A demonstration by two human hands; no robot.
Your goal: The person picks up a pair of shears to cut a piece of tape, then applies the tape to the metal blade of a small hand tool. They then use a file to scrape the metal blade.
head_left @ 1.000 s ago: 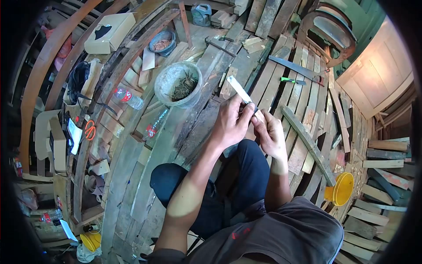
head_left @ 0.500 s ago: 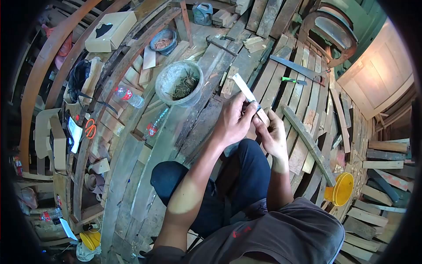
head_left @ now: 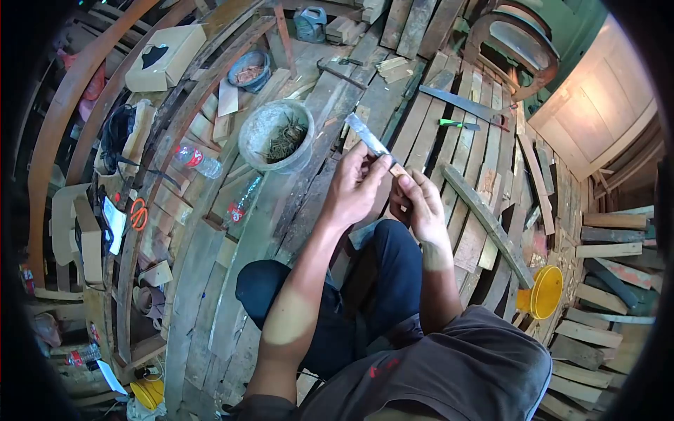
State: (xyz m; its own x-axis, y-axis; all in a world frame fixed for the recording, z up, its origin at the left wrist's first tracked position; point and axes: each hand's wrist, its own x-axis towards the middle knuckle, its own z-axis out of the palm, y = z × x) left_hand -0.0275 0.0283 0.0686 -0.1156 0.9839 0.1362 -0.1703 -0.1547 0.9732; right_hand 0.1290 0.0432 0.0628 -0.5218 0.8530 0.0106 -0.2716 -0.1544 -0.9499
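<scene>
Both hands are raised in front of my knees around a flat metal blade [head_left: 366,135] with a wooden part at its lower end. My left hand [head_left: 351,186] pinches it around the middle, thumb and fingertips pressed together. At the lower end, my right hand [head_left: 420,203] is closed around the wooden part, its thumb lying along it. The blade's far end points up and left, near the rim of a grey bucket [head_left: 253,151] holding a tangle of thin dark pieces. The fingers partly hide the join between metal and wood.
A handsaw [head_left: 460,104] and a green-handled knife [head_left: 456,124] lie on the slatted boards ahead. A long batten [head_left: 484,221] slants at my right, near a yellow bucket [head_left: 546,293]. Plastic bottles [head_left: 198,161], orange scissors [head_left: 139,214] and a cardboard box [head_left: 168,59] are at left.
The blade has turned, showing a greyer, shinier face. My left hand has shifted slightly along it, and both hands sit a little further left in view.
</scene>
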